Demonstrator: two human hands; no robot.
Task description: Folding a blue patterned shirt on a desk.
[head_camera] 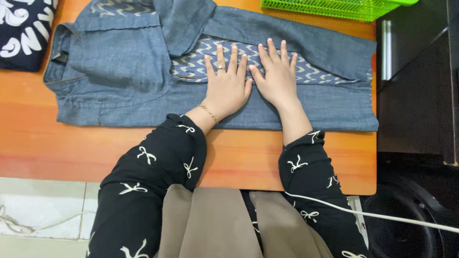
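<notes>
Pressing down flat, both hands sit side by side right on the folded garment: the left hand (227,86) with a ring and a thin gold bracelet, the right hand (277,79) touching it thumb to thumb. Both are spread open, palms down, fingers fanned, gripping nothing, just resting on cloth. The blue-grey shirt (124,71) lies directly under them and runs long-ways left to right across the orange wooden table (57,148), so its long axis is crosswise to the forearms; the collar end is off to the left, nearer the left hand. Fabric looks like a soft chambray weave, matte, with a chevron-print panel (191,62) peeking out under the fingertips. Further out there's a dark printed garment (24,33) at the far left corner, a bright green plastic mesh basket (334,8) at the far edge, and a white cable (382,215) trailing near the right sleeve.
</notes>
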